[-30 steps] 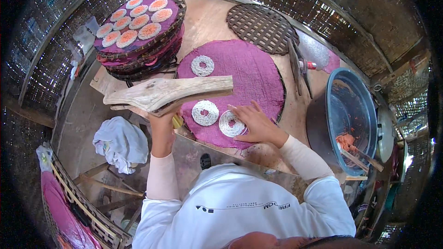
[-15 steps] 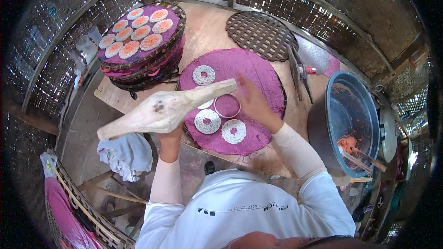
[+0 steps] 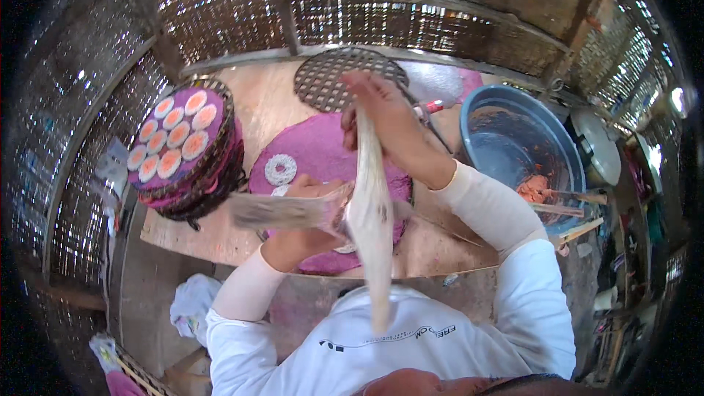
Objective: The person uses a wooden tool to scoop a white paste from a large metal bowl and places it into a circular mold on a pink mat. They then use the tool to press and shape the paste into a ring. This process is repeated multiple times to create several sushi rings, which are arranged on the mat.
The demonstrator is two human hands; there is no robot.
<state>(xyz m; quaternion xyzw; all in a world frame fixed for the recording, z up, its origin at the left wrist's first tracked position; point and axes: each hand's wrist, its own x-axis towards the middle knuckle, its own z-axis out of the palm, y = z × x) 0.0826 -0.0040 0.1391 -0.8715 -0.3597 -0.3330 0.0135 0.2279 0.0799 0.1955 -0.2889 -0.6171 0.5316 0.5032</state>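
A pale wooden hand press, thick in the middle with tapering handles, is held above the table before my chest. My right hand is closed around its upper handle. My left hand wraps the darker, motion-blurred wooden crosspiece. Beneath them lies a round tray covered in purple cloth. One white lacy ring of dough strands shows on its left. Other white pieces are mostly hidden by my hands and the press.
A stack of round trays stands left, its top bearing several white-and-orange discs. An open-weave tray lies at the back. On the right, a blue-grey tub holds orange paste and wooden sticks. White cloth hangs lower left.
The press has swung from lying slantwise at the left to upright in view, nearer the middle. My right hand has left the tray and taken its upper handle. The view has shifted.
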